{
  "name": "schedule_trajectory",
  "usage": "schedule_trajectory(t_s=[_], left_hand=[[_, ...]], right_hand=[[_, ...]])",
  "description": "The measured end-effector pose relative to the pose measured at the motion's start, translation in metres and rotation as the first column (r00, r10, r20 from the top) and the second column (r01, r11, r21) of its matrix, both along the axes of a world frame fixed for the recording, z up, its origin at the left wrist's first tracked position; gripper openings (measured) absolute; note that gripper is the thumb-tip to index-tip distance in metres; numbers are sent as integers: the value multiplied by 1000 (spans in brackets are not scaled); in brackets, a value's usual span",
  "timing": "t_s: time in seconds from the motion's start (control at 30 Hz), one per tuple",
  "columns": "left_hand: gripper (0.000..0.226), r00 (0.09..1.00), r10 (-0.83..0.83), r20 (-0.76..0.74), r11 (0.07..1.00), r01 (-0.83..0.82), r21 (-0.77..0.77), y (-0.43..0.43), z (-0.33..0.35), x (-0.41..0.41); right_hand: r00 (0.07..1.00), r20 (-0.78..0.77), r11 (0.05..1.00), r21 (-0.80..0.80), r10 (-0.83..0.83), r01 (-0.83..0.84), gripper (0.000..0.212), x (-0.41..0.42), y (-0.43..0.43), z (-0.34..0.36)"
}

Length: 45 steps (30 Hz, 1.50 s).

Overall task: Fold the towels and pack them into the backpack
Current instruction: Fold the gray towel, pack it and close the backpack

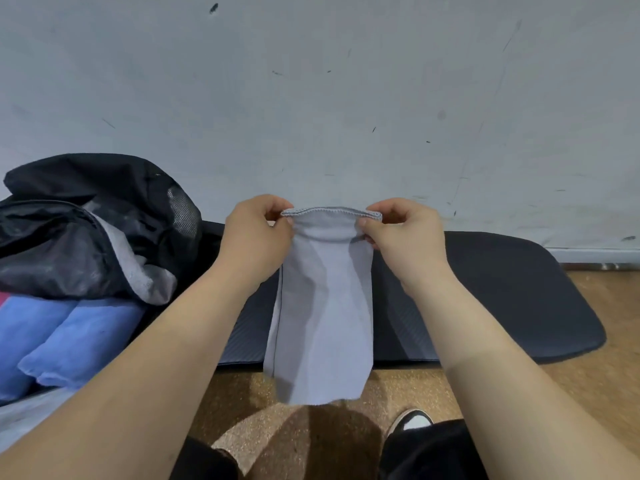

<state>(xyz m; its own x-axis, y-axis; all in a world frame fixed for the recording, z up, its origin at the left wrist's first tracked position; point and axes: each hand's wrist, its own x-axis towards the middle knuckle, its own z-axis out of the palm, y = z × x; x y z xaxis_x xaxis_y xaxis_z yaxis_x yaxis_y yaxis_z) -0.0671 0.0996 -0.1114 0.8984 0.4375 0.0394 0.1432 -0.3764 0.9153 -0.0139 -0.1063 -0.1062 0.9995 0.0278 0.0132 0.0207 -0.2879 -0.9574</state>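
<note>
Over the knees [433, 452], left hand [258, 233] and right hand [403, 237] each pinched a top corner of the hanging grey towel [325, 306]; a loose pinch might skew its layers.

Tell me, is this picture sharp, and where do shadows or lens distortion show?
Head view: the gray towel, left hand and right hand look sharp; the wide lens curves the black mat; soft shadows lie on the floor under the towel; no glare.
</note>
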Motion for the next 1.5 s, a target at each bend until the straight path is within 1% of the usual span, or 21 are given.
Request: schedule_trajectory(t_s=[0.2, 0.3, 0.4, 0.5, 0.63, 0.73, 0.8, 0.83, 0.87, 0.9, 0.93, 0.97, 1.03, 1.1, 1.13, 1.17, 1.23, 1.27, 1.33, 1.4, 1.5], left_hand=[[17, 999, 0, -35, 999, -2, -36, -3, 0, 3], [17, 997, -50, -66, 998, 52, 39, -3, 9, -12], [18, 973, -186, -139, 967, 207, 151, 1, 18, -36], [19, 909, -347, -231, 889, 398, 227, 7, 17, -65], [22, 806, -506, -307, 757, 585, 290, 13, 8, -95], [22, 768, -519, -376, 662, 639, 391, 14, -4, -101], [29, 720, -493, -488, 576, 691, 438, 11, -12, -101], [33, 680, -486, -550, 532, 729, 431, 9, -15, -101], [38, 639, -484, -599, 507, 762, 403, 8, -17, -99], [42, 612, -479, -629, 498, 780, 379, 7, -16, -98], [44, 620, -468, -630, 509, 772, 382, 6, -16, -95], [44, 661, -451, -600, 536, 738, 411, 7, -16, -91], [35, 786, -401, -470, 632, 609, 479, 8, -19, -79], [20, 877, -341, -338, 712, 476, 516, 10, -26, -64], [17, 897, -320, -305, 733, 438, 521, 10, -31, -57], [23, 904, -312, -292, 744, 424, 517, 10, -36, -52], [37, 896, -352, -270, 755, 442, 484, 12, -46, -41], [36, 889, -381, -255, 766, 458, 452, 12, -50, -37], [34, 864, -425, -270, 785, 501, 365, 12, -53, -31], [36, 843, -424, -332, 801, 520, 298, 13, -52, -26], [41, 843, -400, -360, 825, 503, 260, 20, -51, -22]], right_hand=[[997, 11, 996, -23, 82, -82, 14, 1, -14, -2], [981, -14, 980, -39, 196, -196, 13, -12, -29, 1], [933, -41, 922, -141, 358, -360, 13, -26, -48, 4], [849, -80, 812, -259, 522, -523, 16, -42, -64, 7], [765, -185, 686, -349, 617, -638, 19, -61, -72, 5], [725, -241, 556, -503, 645, -662, 18, -68, -69, -1], [676, -325, 408, -600, 661, -688, 21, -71, -63, -7], [645, -376, 336, -621, 665, -708, 24, -73, -60, -8], [624, -411, 297, -621, 664, -725, 25, -73, -57, -11], [619, -420, 293, -615, 664, -732, 24, -72, -55, -13], [632, -411, 320, -608, 656, -727, 25, -70, -54, -14], [667, -393, 368, -606, 633, -705, 31, -65, -53, -15], [786, -308, 514, -620, 536, -593, 36, -54, -50, -18], [885, -199, 646, -620, 420, -446, 25, -42, -47, -23], [908, -177, 676, -617, 380, -403, 21, -37, -45, -28], [913, -188, 678, -620, 362, -396, 24, -33, -44, -32], [897, -249, 648, -624, 364, -436, 48, -24, -42, -42], [885, -277, 639, -614, 375, -463, 56, -22, -41, -45], [855, -318, 631, -579, 409, -517, 60, -20, -38, -48], [838, -337, 615, -572, 428, -544, 54, -17, -36, -52], [829, -355, 601, -572, 432, -558, 18, -16, -31, -55]])
